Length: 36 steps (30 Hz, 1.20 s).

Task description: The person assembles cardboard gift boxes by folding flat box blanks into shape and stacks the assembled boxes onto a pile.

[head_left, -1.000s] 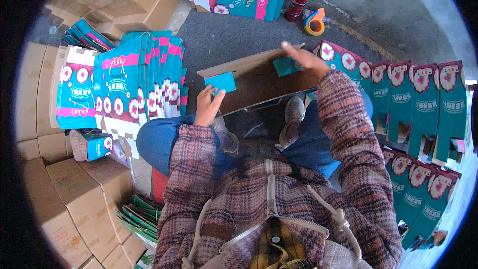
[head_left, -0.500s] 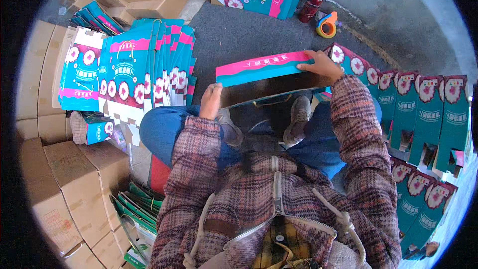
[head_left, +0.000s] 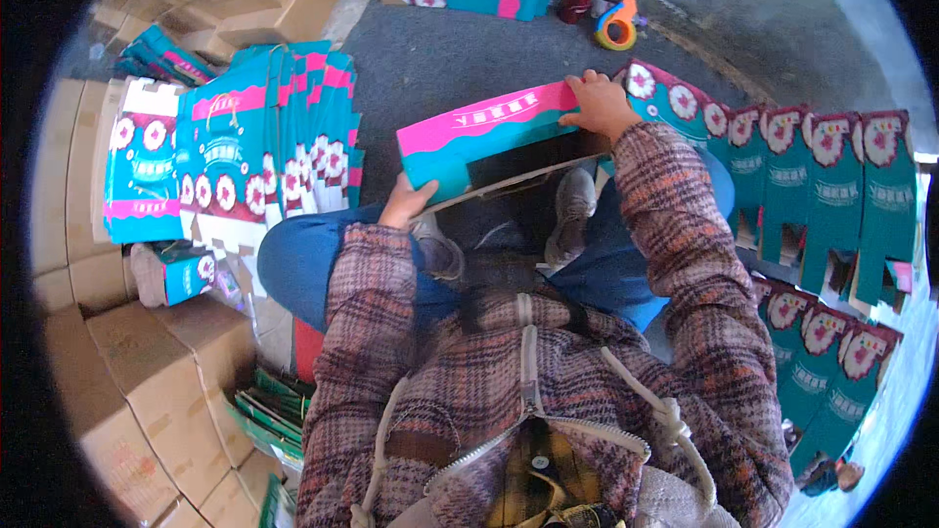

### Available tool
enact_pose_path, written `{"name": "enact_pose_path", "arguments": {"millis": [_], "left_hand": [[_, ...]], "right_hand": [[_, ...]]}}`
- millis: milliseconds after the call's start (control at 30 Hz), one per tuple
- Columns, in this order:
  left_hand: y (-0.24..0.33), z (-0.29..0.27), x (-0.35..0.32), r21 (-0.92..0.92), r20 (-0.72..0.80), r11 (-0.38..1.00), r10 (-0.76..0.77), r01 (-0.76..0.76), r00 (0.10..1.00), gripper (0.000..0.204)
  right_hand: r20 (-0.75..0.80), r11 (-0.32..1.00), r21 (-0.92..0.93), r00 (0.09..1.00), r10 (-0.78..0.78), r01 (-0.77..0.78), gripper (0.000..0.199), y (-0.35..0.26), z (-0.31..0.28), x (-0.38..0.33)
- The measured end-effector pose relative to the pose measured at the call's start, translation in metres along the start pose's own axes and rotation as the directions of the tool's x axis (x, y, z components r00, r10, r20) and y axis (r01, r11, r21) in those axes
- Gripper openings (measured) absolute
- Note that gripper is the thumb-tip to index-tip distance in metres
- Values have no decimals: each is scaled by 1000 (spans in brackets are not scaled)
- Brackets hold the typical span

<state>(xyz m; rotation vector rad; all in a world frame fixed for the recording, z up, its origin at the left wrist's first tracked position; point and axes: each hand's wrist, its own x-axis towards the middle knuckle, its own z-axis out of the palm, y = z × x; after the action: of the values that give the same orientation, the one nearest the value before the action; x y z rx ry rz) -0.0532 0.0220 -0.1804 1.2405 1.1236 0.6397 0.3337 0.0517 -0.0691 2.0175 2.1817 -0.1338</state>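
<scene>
Head view: a teal and pink carton [head_left: 489, 142] is held above the knees, gripped at its near left corner by the left hand [head_left: 406, 203] and at its far right end by the right hand [head_left: 599, 106]. Flat cartons [head_left: 264, 152] are stacked on the floor beyond.

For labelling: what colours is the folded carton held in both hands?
Teal cardboard carton with a pink band along its top edge; head view shows it best.

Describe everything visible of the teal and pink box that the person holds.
The box looks like printed cardboard: teal with a pink band along its upper edge, brown on its unprinted inside. It lies long and nearly level, slightly tilted, above the person's knees. The left hand grips its lower left corner; the right hand holds its upper right end.
</scene>
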Motion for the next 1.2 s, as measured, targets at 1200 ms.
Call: {"name": "enact_pose_path", "arguments": {"millis": [1200], "left_hand": [[97,61,22,154,-169,961,256,-231,952,31]], "right_hand": [[-155,888,439,962,225,-137,79,80,-70,-26]]}}
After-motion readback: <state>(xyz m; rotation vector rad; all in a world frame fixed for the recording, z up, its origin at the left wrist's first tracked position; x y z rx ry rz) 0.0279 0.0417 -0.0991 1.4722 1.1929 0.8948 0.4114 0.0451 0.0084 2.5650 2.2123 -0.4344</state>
